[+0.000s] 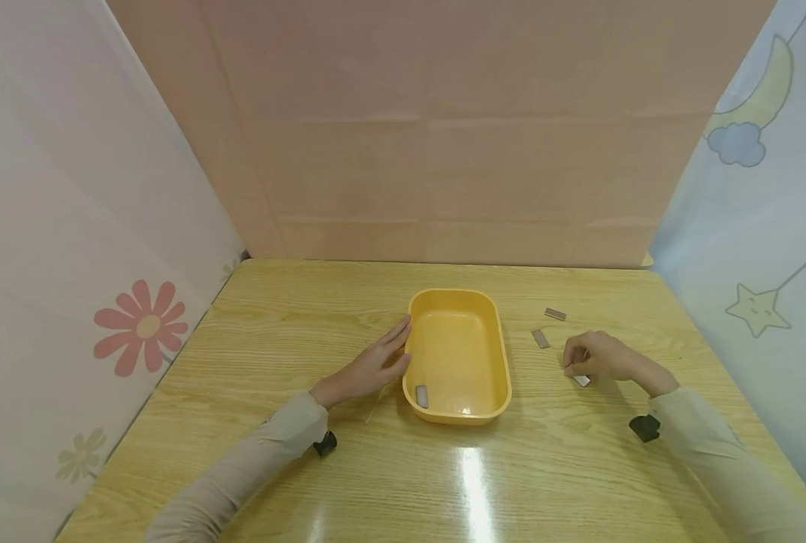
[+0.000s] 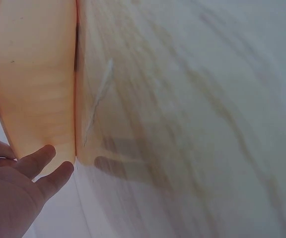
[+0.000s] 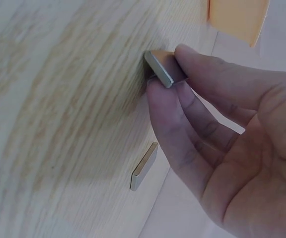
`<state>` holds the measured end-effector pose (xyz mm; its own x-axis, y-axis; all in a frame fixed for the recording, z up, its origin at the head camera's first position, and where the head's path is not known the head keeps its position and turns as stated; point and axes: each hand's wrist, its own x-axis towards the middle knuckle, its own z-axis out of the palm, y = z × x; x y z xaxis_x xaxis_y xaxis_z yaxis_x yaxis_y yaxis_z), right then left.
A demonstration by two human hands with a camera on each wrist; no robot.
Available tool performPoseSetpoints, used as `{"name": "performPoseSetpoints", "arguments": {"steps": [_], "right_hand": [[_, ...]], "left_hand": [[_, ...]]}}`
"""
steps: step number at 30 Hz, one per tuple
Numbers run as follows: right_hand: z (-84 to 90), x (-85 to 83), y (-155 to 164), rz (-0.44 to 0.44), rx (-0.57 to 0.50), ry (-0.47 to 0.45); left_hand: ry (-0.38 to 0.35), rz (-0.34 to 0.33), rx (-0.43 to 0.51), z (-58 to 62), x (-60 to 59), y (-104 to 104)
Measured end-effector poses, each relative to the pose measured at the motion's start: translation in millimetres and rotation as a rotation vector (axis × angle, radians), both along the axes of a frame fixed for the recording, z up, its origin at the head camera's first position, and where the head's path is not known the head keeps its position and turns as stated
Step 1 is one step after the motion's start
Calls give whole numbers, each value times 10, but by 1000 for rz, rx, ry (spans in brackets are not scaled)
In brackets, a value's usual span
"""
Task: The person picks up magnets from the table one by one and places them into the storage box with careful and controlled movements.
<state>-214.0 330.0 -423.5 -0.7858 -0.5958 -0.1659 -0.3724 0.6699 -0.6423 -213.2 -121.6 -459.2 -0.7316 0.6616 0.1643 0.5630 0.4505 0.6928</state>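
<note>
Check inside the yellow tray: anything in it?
One small grey metal piece lies flat at the yellow tray's near left corner. Otherwise bare floor; the near wall hides a thin strip.

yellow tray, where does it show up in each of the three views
Head: yellow tray at table centre, left hand against its left wall.
Left wrist: fills the upper left, fingertips on it.
Right wrist: only a corner, top right.
Shared landmark: the wooden table.

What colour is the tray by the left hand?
Yellow-orange, plain with no pattern; the tray shows best in the head view.
</note>
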Motion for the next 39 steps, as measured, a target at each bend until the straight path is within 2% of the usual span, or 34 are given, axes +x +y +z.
{"name": "performPoseSetpoints", "arguments": {"steps": [10,21,39], "right_hand": [[7,15,1,24,-7,60],[14,18,5,17,-7,60],[53,13,-27,-1,-42,4]], "left_hand": [[10,-11,-5,-11,-4,0],[13,-12,-3,-17,-5,-3],[-10,-8,3,-16,-12,-2]]}}
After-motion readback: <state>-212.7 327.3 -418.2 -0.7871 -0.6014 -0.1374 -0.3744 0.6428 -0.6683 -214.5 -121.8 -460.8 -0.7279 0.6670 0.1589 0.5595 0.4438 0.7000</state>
